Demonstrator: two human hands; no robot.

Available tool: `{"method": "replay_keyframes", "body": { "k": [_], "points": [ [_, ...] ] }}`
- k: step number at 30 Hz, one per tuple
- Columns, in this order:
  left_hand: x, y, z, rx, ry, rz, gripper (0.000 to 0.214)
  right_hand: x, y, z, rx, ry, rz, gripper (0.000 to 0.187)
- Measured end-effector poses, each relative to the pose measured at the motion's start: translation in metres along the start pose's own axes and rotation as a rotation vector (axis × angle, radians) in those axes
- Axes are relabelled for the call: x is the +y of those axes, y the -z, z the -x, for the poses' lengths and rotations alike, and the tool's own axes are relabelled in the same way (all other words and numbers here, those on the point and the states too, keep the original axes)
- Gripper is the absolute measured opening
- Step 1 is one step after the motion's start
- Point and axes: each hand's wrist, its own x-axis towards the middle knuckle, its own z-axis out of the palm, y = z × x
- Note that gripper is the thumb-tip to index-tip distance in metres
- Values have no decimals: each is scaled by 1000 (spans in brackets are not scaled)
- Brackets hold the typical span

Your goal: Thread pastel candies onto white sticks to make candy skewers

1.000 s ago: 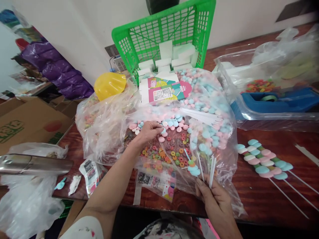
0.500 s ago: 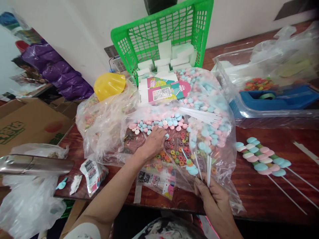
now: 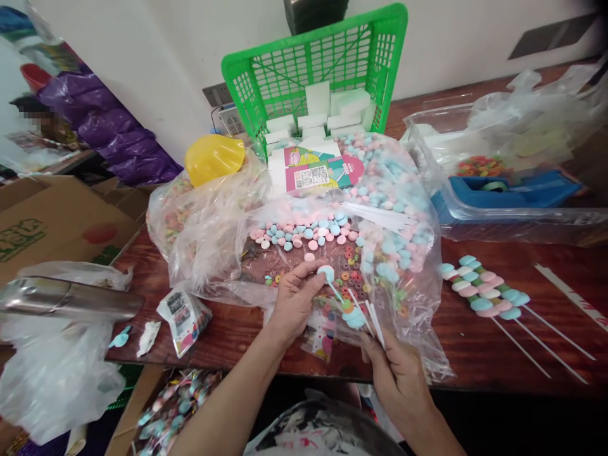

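From afar I have the left hand pinching a round candy at the candy skewer's tip, the right hand clasping that skewer, plus white sticks

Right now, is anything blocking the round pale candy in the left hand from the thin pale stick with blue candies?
Nothing visible does: the round pale candy in the left hand is at the bare end of the thin pale stick, which the right hand holds lower down.
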Motion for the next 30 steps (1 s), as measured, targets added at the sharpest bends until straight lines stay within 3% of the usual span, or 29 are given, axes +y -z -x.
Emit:
{"method": "replay_keyframes", "body": {
  "k": [7, 11, 17, 22, 26, 30],
  "points": [
    [0, -7, 15, 48, -155, 36, 27, -6, 3, 5, 46, 89, 20, 22],
    [-5, -7, 16, 79, -157, 60, 30, -8, 9, 8, 66, 116, 24, 19],
    [-15, -10, 21, 23, -191, 23, 27, -8, 12, 8, 51, 81, 13, 19],
    [-11, -8, 25, 35, -554, -340, 22, -6, 10, 9, 80, 3, 6, 19],
    [-11, -3, 26, -22, -875, -661, 32, -7, 7, 11, 82, 20, 20, 19],
    [-12, 2, 23, -70, -976, -747, 39, -10, 5, 13, 78, 73, 39, 18]
  ]
}}
